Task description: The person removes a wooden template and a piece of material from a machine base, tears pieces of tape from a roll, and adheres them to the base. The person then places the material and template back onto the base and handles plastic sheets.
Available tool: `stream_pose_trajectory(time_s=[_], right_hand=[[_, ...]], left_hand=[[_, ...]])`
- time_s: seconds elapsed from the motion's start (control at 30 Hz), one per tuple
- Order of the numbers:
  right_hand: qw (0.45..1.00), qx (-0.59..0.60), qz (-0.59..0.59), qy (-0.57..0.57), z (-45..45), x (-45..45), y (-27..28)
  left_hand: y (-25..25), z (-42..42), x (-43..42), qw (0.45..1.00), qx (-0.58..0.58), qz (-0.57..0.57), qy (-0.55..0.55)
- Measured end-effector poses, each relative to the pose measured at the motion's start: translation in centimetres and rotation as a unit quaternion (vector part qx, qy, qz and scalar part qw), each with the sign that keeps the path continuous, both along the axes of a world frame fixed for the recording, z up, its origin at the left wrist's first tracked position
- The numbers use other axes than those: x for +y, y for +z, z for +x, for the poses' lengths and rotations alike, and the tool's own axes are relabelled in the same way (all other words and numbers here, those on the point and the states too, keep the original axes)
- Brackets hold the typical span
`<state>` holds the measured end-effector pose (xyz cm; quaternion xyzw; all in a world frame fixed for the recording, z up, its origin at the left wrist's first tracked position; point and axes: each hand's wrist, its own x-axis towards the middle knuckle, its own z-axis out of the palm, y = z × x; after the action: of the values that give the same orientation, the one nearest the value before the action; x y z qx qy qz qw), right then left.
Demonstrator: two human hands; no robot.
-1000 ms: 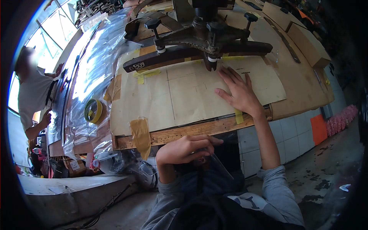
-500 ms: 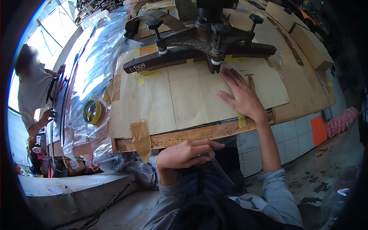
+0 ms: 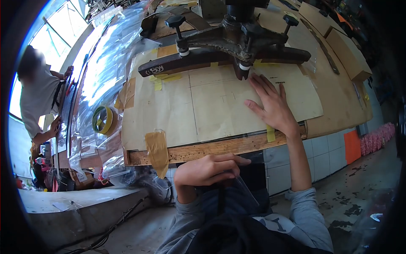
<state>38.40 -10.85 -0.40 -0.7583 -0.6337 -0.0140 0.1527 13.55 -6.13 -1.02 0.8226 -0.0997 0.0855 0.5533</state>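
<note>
My right hand (image 3: 272,106) lies flat with its fingers spread on a pale paper-like sheet (image 3: 165,110) marked with thin pencil lines. Its fingertips reach close to the front tip of a dark metal clamp head (image 3: 237,40), which has black knobs and a dark bar beneath it. Below the table's front edge, my left hand (image 3: 208,170) is closed, fingers curled around a clear plastic sheet (image 3: 247,190). Only a thin edge of that plastic shows; the palm side of the hand is hidden.
A yellow tape roll (image 3: 102,120) rests on clear plastic sheeting (image 3: 95,80) at left. Brown tape (image 3: 156,152) hangs over the wooden edge strip (image 3: 203,153). A cardboard box (image 3: 347,55) stands at right. Another person (image 3: 40,91) works at the far left.
The view has shifted slightly, so the table and clamp head appear a little further right. Both my hands keep nearly the same pose and place.
</note>
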Motion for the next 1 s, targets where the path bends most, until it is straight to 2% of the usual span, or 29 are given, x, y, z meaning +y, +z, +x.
stream_pose_trajectory(time_s=[0.6,0.7,0.87,0.93,1.0], right_hand=[[1.0,-0.005,0.004,-0.006,0.0,0.0,-0.4],[1.0,-0.017,0.006,-0.006,0.1,0.1,-0.2],[1.0,-0.022,0.007,-0.007,0.0,0.0,-0.5],[1.0,-0.027,0.007,-0.004,0.1,0.1,-0.5],[1.0,-0.015,0.015,-0.002,0.0,0.1,-0.8]], left_hand=[[0.2,-0.5,-0.3,0.999,0.018,0.011,0.039],[0.6,-1.1,-1.2,0.993,0.046,0.048,0.095],[1.6,-3.9,-2.3,0.968,0.027,0.117,0.218],[2.8,-5.0,-2.3,0.95,0.005,0.118,0.29],[3.1,-5.5,-1.9,0.899,-0.018,0.143,0.413]])
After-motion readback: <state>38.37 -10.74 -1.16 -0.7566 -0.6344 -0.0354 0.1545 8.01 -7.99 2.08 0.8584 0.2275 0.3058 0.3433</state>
